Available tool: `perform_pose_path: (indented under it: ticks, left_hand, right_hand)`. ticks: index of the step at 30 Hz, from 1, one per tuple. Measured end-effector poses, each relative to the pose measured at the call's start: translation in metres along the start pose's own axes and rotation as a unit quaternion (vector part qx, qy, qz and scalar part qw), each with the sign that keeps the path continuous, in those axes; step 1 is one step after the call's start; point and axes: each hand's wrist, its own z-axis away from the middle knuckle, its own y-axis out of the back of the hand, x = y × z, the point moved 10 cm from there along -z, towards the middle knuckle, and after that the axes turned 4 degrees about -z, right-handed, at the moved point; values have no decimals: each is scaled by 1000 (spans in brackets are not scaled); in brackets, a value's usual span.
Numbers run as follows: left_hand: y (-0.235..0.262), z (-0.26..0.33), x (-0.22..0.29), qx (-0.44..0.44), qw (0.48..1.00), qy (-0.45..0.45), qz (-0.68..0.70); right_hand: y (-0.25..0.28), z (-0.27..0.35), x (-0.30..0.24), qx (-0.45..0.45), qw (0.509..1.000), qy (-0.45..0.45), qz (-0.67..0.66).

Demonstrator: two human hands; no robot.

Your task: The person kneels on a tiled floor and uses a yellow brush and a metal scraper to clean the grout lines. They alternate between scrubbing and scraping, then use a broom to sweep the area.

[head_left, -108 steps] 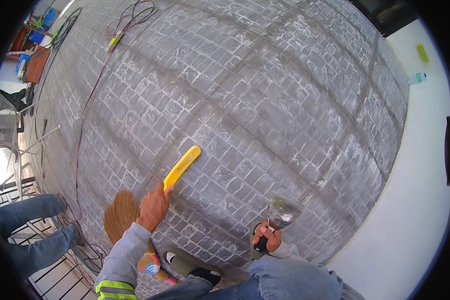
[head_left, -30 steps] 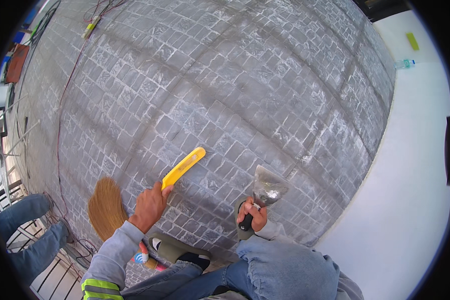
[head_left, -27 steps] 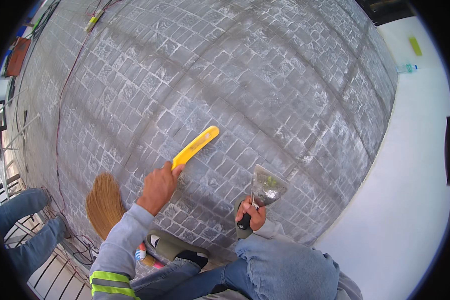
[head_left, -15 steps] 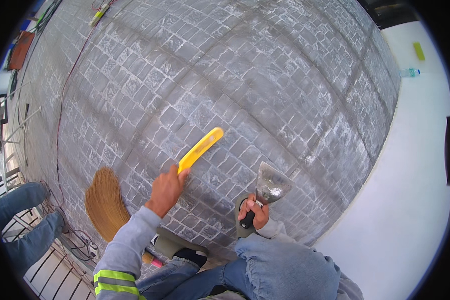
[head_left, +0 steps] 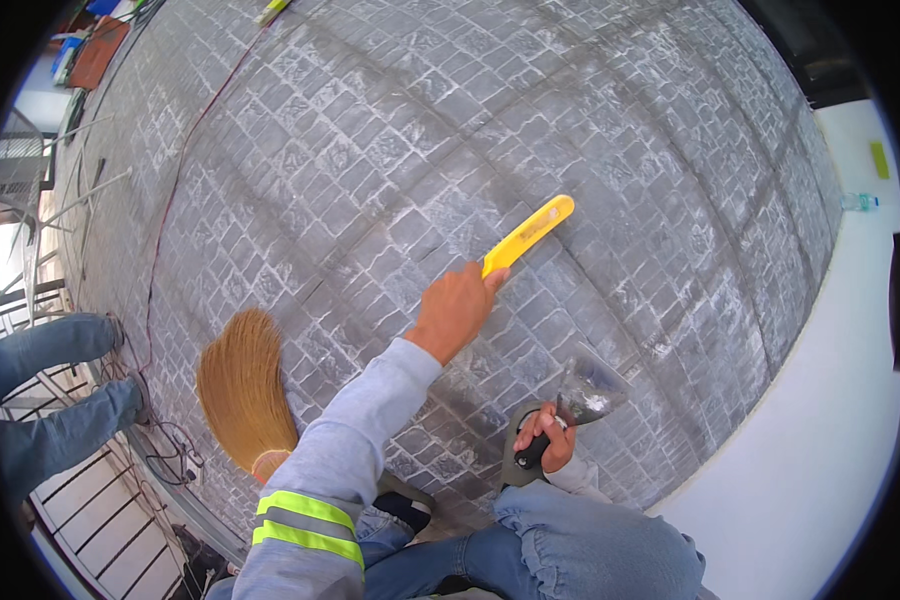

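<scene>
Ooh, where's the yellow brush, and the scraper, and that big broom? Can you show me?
Yellow brush (head_left: 529, 236): head view, on the middle of its long yellow body.
Scraper (head_left: 588, 388): head view, on its wide metal blade.
Broom (head_left: 242, 385): head view, on its brown bristles.

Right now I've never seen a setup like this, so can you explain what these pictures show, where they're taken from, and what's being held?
There is no robot here, just a person's two bare hands. Every picture comes from one wide camera worn on the head, looking down, which is why straight edges bend near the rim.

The left hand grips a curved yellow tool, probably a brush. The right hand holds a scraper with a broad metal blade and black handle.

Below is a grey floor with a stone-block pattern. A straw broom lies on it, and a thin red cable runs across. At the left edge are another person's legs.
</scene>
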Motion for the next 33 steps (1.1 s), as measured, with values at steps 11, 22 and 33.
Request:
perform_pose_path:
  ticks: [11,22,33]
  left_hand:
    - [44,55,-65,-47,990,34,-129]
    - [48,59,-54,-62,989,29,-128]
    - [13,-42,14,30,998,22,-41]
  right_hand:
    - [2,1,5,2,998,-15,56]
    - [4,1,0,-5,1000,2,17]
    - [3,-2,1,4,997,-15,71]
